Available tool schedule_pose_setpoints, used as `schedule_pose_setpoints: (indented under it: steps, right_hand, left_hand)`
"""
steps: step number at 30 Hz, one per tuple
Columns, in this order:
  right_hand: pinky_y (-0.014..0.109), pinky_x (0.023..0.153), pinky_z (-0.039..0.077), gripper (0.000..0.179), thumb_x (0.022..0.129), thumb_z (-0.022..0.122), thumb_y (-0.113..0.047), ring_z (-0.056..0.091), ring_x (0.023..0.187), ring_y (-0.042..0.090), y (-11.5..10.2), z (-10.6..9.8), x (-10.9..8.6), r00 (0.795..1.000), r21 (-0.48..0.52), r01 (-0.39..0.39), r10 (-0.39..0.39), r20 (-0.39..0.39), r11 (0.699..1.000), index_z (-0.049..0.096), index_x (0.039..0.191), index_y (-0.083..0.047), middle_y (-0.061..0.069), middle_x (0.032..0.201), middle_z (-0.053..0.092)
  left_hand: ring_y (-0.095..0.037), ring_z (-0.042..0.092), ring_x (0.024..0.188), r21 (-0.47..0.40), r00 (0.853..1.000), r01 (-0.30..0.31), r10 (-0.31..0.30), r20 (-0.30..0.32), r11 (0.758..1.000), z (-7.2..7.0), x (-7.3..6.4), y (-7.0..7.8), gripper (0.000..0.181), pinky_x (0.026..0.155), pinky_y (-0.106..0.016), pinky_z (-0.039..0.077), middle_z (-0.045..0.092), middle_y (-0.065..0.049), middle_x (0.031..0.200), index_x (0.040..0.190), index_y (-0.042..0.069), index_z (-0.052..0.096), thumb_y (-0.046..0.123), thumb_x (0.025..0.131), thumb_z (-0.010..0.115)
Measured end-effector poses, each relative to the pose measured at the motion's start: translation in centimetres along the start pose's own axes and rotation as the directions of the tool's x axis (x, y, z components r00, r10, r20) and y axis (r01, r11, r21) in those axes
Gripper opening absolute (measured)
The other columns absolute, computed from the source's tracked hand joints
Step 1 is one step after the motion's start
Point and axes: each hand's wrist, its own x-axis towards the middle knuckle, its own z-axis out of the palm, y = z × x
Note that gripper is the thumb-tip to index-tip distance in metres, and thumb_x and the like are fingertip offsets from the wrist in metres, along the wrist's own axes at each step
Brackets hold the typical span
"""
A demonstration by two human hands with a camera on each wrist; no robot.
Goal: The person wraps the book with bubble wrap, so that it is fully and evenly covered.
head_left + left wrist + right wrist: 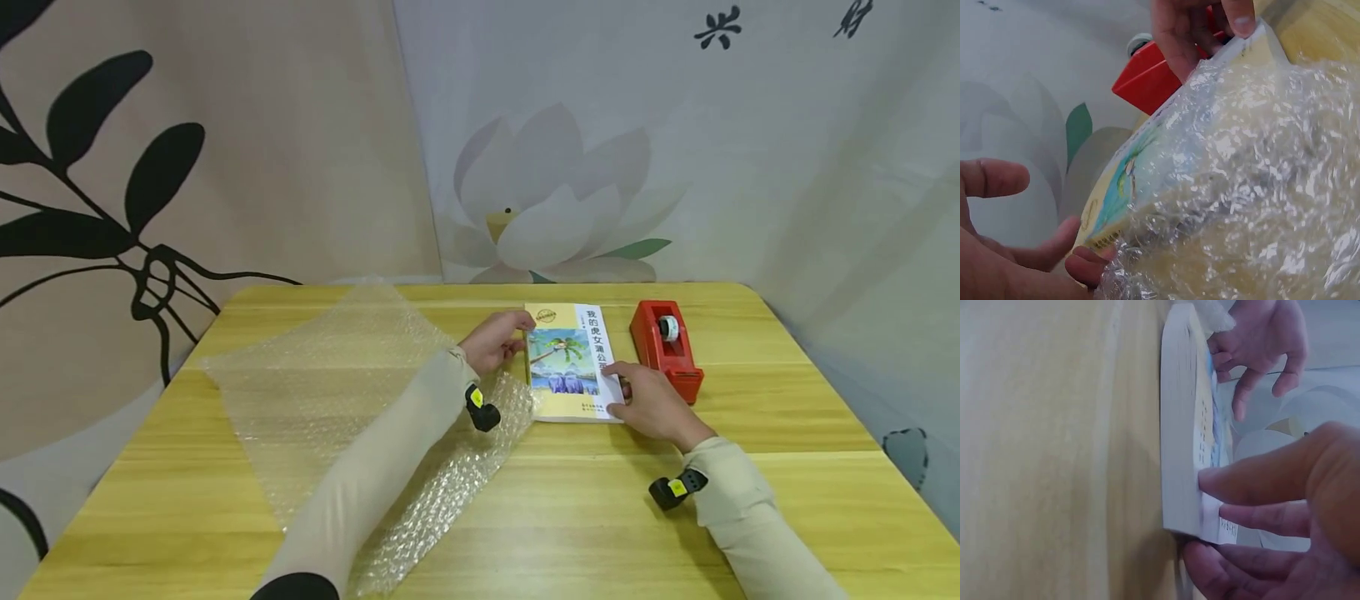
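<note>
Left sleeve (382, 458) crosses bubble wrap (442, 504); book (566, 367) beside it on worktop (585, 517).
Right grip (652, 402) pinches book's corner; left grip (491, 342), fingers apart, at spine side; curled wrap edge could snag a sliding book.

"Where's the book (558, 361)?"

"On the table (577, 517), towards the far edge, slightly right of the middle."

"And left of it?"

"The wrap (300, 400), spread on the table, one edge reaching the book's near left corner; whether they touch, I can't tell. The left arm (390, 446) crosses above it."

"Right of the book?"

"The dispenser (684, 367), near but apart, with a tape roll (669, 328) in it."

"The hands?"

"The left hand (491, 342) is at the book's left edge, the right hand (656, 404) at its near right corner, just beside the dispenser's near end."

"Behind everything?"

"The cloth (750, 167), beyond the table."
</note>
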Motion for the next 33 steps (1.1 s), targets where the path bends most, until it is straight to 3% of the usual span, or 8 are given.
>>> schedule_pose_setpoints:
  steps: [5, 8, 10, 12, 15, 19, 25, 33]
  right_hand:
    - [0.026, 0.068, 0.046, 0.052, 0.078, 0.071, -0.013, 0.053, 0.084, 0.021, 0.1, 0.1, 0.1, 1.000, 0.016, 0.002, -0.002, -0.001, 1.000, 0.052, 0.126, -0.006, 0.011, 0.102, 0.060]
    - [0.027, 0.069, 0.046, 0.050, 0.078, 0.070, -0.012, 0.053, 0.084, 0.021, 0.0, 0.2, 0.2, 1.000, 0.014, 0.009, -0.009, -0.002, 1.000, 0.053, 0.125, -0.007, 0.011, 0.102, 0.061]
    - [0.028, 0.070, 0.046, 0.050, 0.078, 0.069, -0.012, 0.053, 0.085, 0.022, 0.0, 0.2, 0.3, 1.000, 0.019, 0.005, -0.005, 0.003, 1.000, 0.053, 0.125, -0.007, 0.011, 0.102, 0.061]
    - [0.028, 0.070, 0.046, 0.049, 0.078, 0.069, -0.012, 0.053, 0.086, 0.022, 0.0, 0.2, 0.3, 1.000, 0.029, 0.000, 0.000, 0.005, 1.000, 0.053, 0.125, -0.007, 0.011, 0.101, 0.060]
    - [0.028, 0.071, 0.046, 0.049, 0.079, 0.069, -0.012, 0.054, 0.087, 0.022, 0.1, 0.2, 0.2, 1.000, 0.051, 0.001, -0.001, 0.004, 0.999, 0.052, 0.125, -0.006, 0.012, 0.103, 0.060]
    - [0.029, 0.073, 0.048, 0.049, 0.079, 0.069, -0.013, 0.056, 0.088, 0.022, 0.3, 0.3, 0.2, 1.000, 0.082, -0.001, 0.002, -0.006, 0.997, 0.052, 0.125, -0.007, 0.013, 0.106, 0.060]
    - [0.035, 0.080, 0.053, 0.047, 0.082, 0.066, -0.012, 0.059, 0.098, 0.025, 0.5, 0.2, 0.2, 1.000, 0.155, -0.011, 0.011, 0.002, 0.988, 0.049, 0.126, -0.007, 0.016, 0.121, 0.057]
    - [0.040, 0.089, 0.051, 0.046, 0.089, 0.059, -0.025, 0.056, 0.108, 0.029, 0.5, 0.0, 0.2, 0.998, 0.253, -0.058, 0.051, 0.033, 0.966, 0.044, 0.131, -0.012, 0.017, 0.130, 0.050]
  left_hand:
    - [-0.017, 0.027, 0.063, 0.111, 0.997, -0.065, 0.061, 0.040, 0.992, 0.3, -0.4, 0.3, 0.036, 0.063, -0.030, 0.025, 0.039, -0.002, 0.076, 0.121, 0.005, 0.057, 0.022, 0.090, 0.052]
    - [-0.016, 0.047, 0.074, 0.186, 0.995, -0.096, 0.087, 0.053, 0.978, 0.5, -0.6, 0.3, 0.032, 0.075, -0.030, 0.040, 0.054, -0.002, 0.089, 0.120, 0.008, 0.058, 0.020, 0.092, 0.052]
    - [-0.016, 0.054, 0.081, 0.213, 0.994, -0.105, 0.093, 0.064, 0.971, 0.7, -0.8, 0.2, 0.031, 0.080, -0.033, 0.044, 0.056, -0.004, 0.104, 0.123, 0.009, 0.056, 0.015, 0.093, 0.051]
    - [-0.017, 0.055, 0.083, 0.237, 0.991, -0.122, 0.106, 0.078, 0.964, 0.7, -0.5, -0.1, 0.032, 0.078, -0.034, 0.047, 0.052, -0.007, 0.114, 0.124, 0.011, 0.055, 0.009, 0.092, 0.052]
    - [-0.015, 0.049, 0.070, 0.251, 0.988, -0.150, 0.132, 0.086, 0.956, 1.0, -0.5, 0.0, 0.039, 0.069, -0.034, 0.046, 0.047, -0.009, 0.102, 0.126, 0.011, 0.053, -0.001, 0.088, 0.054]
    - [-0.015, 0.052, 0.080, 0.270, 0.984, -0.177, 0.162, 0.078, 0.946, 1.2, -0.4, 0.0, 0.046, 0.073, -0.032, 0.050, 0.047, -0.010, 0.115, 0.130, 0.013, 0.051, -0.002, 0.086, 0.054]
    - [-0.015, 0.043, 0.067, 0.224, 0.984, -0.176, 0.162, 0.079, 0.959, 1.4, -0.5, 0.0, 0.051, 0.064, -0.027, 0.043, 0.044, -0.010, 0.132, 0.136, 0.014, 0.045, -0.001, 0.087, 0.050]
    - [-0.016, 0.054, 0.081, 0.098, 0.983, -0.170, 0.161, 0.088, 0.981, 1.3, -0.6, 0.2, 0.053, 0.071, -0.031, 0.048, 0.051, -0.012, 0.125, 0.137, 0.014, 0.043, -0.004, 0.087, 0.048]
